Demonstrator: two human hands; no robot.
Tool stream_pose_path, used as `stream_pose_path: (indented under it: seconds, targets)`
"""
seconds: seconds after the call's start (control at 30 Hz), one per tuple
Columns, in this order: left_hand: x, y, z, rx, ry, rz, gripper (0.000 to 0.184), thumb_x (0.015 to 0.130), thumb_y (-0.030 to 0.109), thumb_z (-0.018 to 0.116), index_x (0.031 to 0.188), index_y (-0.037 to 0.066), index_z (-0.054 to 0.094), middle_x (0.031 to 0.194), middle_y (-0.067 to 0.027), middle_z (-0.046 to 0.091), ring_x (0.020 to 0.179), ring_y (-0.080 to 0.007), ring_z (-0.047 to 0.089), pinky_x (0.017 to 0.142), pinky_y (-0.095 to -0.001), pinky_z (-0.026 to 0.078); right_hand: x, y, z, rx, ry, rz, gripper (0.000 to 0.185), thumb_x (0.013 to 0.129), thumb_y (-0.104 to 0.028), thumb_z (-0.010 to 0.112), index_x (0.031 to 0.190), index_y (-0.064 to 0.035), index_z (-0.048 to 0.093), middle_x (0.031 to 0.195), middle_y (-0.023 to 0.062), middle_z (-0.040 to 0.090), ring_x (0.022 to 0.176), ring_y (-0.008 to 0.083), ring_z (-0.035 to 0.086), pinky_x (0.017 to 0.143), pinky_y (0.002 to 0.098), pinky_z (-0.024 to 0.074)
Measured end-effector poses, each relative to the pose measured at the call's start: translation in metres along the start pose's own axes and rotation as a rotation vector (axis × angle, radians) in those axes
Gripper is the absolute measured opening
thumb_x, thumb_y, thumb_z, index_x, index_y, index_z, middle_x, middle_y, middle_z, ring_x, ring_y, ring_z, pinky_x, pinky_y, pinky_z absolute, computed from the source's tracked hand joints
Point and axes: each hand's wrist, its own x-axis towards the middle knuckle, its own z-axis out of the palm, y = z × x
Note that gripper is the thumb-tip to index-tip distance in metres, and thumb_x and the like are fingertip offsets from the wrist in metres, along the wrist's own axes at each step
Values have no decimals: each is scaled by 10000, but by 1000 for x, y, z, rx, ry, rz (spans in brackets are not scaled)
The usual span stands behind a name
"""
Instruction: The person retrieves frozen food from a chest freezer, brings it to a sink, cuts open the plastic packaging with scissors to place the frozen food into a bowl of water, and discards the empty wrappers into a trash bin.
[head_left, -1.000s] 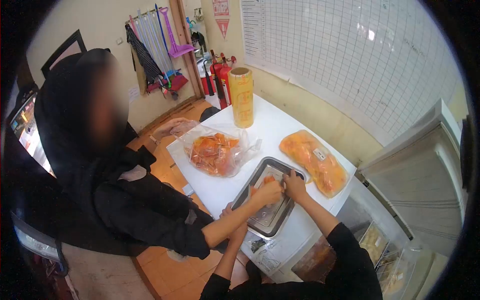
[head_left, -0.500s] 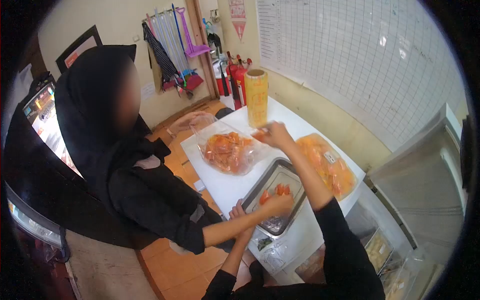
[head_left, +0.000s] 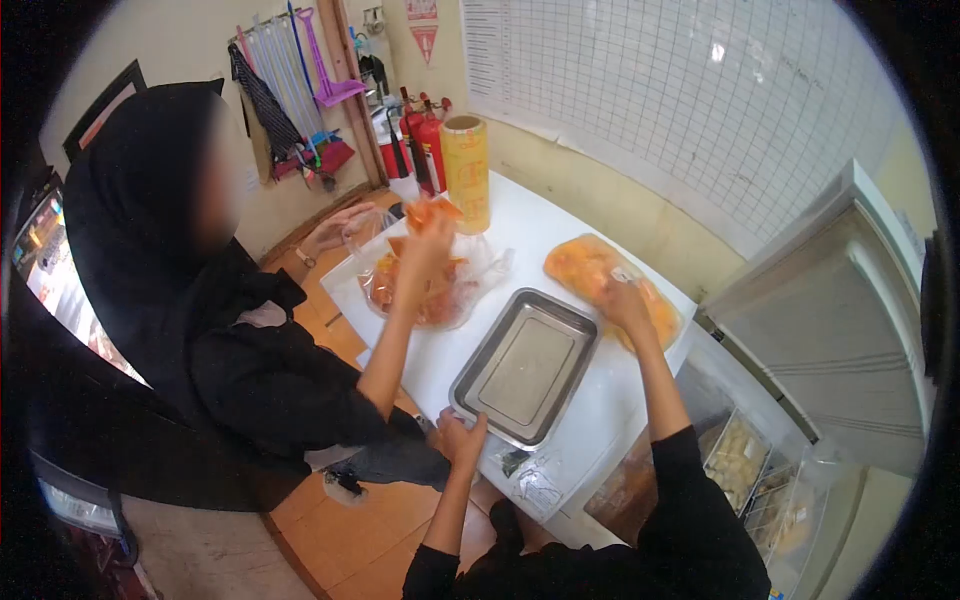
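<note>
My left hand (head_left: 461, 437) is closed on the near-left corner of a rectangular metal tray (head_left: 462, 385), whose bottom shows. To the tray's right, my right hand (head_left: 625, 303) grips the top of a clear plastic bag of orange pieces (head_left: 578, 262), close to its white label. The fingertips are partly hidden. Left of the tray lies another open clear bag (head_left: 488, 268) with orange-red pieces inside. Over it, a co-worker's hand (head_left: 432, 245) holds several orange-red pieces (head_left: 430, 213). That person's other hand (head_left: 335, 228) is at the far side of the bag.
A tall yellow roll of wrap (head_left: 466, 175) stands upright at the table's back corner. A printed clear packet (head_left: 538, 480) lies at the near edge of the white table (head_left: 420, 375). The co-worker stands on the left. An open freezer lid (head_left: 840, 320) rises on the right.
My right hand has moved from near the roll onto the bag at right. The co-worker's hand has lifted orange-red pieces from the tray to above the left bag. The view has shifted.
</note>
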Motion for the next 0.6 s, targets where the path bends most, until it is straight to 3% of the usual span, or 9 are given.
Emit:
stream_pose_path:
  seconds: [0.07, 0.17, 0.23, 0.27, 0.3, 0.33, 0.37, 0.43, 0.6]
  targets:
    - [-3, 6, 2, -6, -184, -22, 650, 666, 276, 682, 1087, -89, 347, 986, -275, 548, 953, -390, 526, 842, -437, 407, -22, 36, 14, -170, 153, 2, 397, 787, -353, 521, 1058, -72, 595, 1107, 306, 514, 963, 415, 542, 805, 445, 451]
    - [-7, 28, -3, -60, -225, -162, 683, 683, 228, 664, 1125, -86, 248, 928, -309, 554, 913, -430, 551, 811, -428, 434, -58, 61, 28, -411, 234, 339, 591, 776, -412, 551, 1273, -121, 417, 1243, 358, 351, 970, 457, 526, 830, 480, 441]
    - [0, 14, 10, -79, -157, -85, 707, 694, 204, 650, 1146, -93, 196, 937, -326, 548, 912, -449, 550, 822, -427, 434, -63, 78, 49, -336, 153, 431, 725, 767, -363, 589, 1367, -172, 230, 1303, 355, 233, 958, 495, 516, 777, 493, 475]
    - [5, 5, 18, -105, -77, -25, 732, 704, 180, 637, 1167, -100, 144, 946, -342, 541, 911, -467, 548, 833, -425, 434, -62, 88, 58, -335, 161, 443, 725, 767, -363, 589, 1367, -172, 230, 1303, 355, 233, 958, 495, 516, 777, 493, 475]
    - [5, 15, 9, -166, -116, -49, 733, 734, 146, 602, 1200, -123, 103, 1062, -381, 477, 1018, -473, 495, 906, -411, 394, -62, 92, 60, -198, 164, 308, 717, 762, -317, 600, 1363, -171, 236, 1280, 349, 266, 942, 489, 526, 731, 480, 494]
    - [9, 14, 11, -166, -121, -41, 733, 734, 146, 602, 1200, -123, 103, 1062, -381, 477, 1018, -473, 495, 906, -411, 394, -63, 97, 61, -61, 165, 170, 712, 758, -270, 610, 1359, -170, 242, 1258, 343, 298, 926, 483, 536, 685, 466, 514]
    - [13, 9, 13, -204, -68, -9, 740, 745, 135, 590, 1211, -128, 79, 1124, -390, 426, 1068, -466, 462, 934, -407, 370, -65, 99, 66, -102, 298, 106, 615, 752, -204, 606, 1299, -137, 333, 1214, 320, 359, 873, 447, 564, 604, 454, 522]
    - [22, 0, 15, -317, -64, 8, 736, 768, 111, 563, 1237, -122, 45, 1264, -392, 289, 1181, -444, 372, 999, -392, 301, -61, 100, 55, -65, 303, 102, 559, 751, -175, 599, 1255, -121, 363, 1181, 303, 381, 807, 431, 572, 610, 459, 512]
    - [26, 6, 15, -373, -10, -26, 591, 751, 82, 566, 1187, -11, 178, 1189, -329, 391, 1124, -412, 443, 957, -384, 333, -51, 107, 30, -43, 327, -1, 316, 757, -123, 572, 1043, -55, 455, 1028, 239, 461, 717, 403, 576, 587, 469, 493]
